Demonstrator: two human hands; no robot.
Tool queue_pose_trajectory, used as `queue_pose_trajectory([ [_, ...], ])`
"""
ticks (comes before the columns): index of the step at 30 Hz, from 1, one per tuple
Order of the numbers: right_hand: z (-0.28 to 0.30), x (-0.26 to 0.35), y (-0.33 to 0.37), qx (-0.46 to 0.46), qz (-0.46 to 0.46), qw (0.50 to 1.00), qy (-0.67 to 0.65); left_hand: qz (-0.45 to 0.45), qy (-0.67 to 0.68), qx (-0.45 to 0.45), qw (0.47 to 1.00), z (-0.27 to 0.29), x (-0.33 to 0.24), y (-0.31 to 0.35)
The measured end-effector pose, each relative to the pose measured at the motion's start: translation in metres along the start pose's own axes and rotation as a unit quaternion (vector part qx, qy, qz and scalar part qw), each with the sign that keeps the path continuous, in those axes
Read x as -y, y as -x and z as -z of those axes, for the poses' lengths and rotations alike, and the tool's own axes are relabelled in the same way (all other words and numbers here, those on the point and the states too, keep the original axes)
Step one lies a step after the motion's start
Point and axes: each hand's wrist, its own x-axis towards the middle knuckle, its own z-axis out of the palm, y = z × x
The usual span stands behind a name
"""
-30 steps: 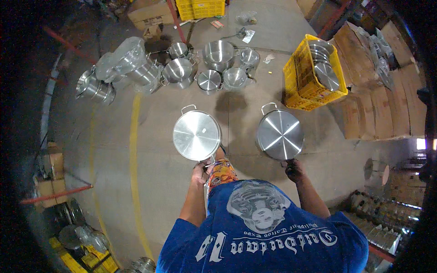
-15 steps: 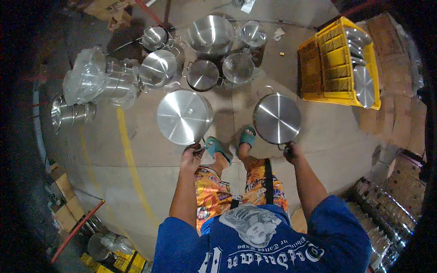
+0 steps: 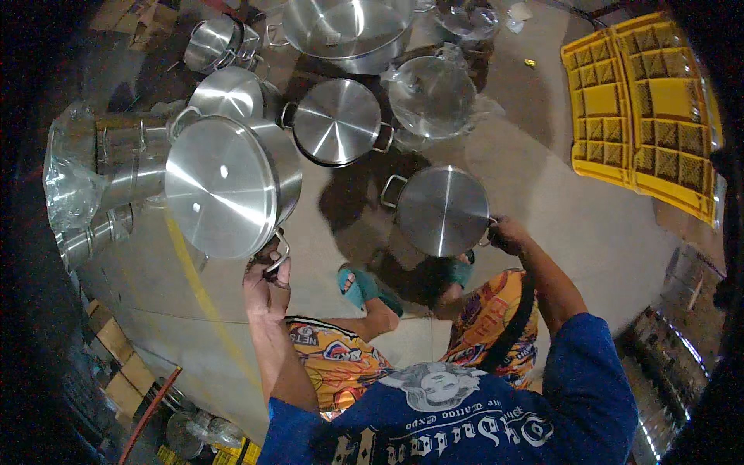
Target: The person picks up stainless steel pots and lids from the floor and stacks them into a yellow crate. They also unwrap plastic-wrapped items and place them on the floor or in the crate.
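My left hand [image 3: 267,271] is closed round the loop handle of a large, shiny steel pot [image 3: 221,190]. The pot is tilted with a flat round face toward me, and its side wall shows on the right. With my right hand [image 3: 510,235] I grip a loop handle of a smaller steel pot [image 3: 443,211], held low in front of my feet. Beyond them lies another two-handled steel pot [image 3: 336,122], near a plastic-wrapped pot [image 3: 431,97]. The large pot partly covers a further pot [image 3: 231,94] behind it.
A wide steel pot [image 3: 349,31] and a small one [image 3: 211,46] stand farther off. Plastic-wrapped stacked pots [image 3: 128,155] are at the left. A yellow crate [image 3: 643,112] stands at the right. Cardboard pieces [image 3: 124,380] and a red bar [image 3: 151,415] lie lower left.
The large pot in my left hand has moved left and tilted, showing its side. My right hand has brought the smaller pot inward. My view has shifted forward and closer to the standing pots.
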Motion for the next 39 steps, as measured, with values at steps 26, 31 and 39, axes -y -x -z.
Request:
queue_pose_trajectory([
  [26, -0.267, 0.252, -0.165, -0.126, 0.442, 0.699, 0.548, -0.103, 0.077, -0.069, 0.989, 0.072, 0.000, 0.046],
  [31, -0.296, 0.237, -0.198, -0.213, 0.348, 0.684, 0.605, -0.117, 0.089, -0.135, 0.980, 0.085, 0.012, 0.067],
  [39, -0.296, 0.231, -0.184, -0.188, 0.352, 0.676, 0.619, -0.121, 0.130, -0.114, 0.977, 0.102, 0.021, 0.080],
])
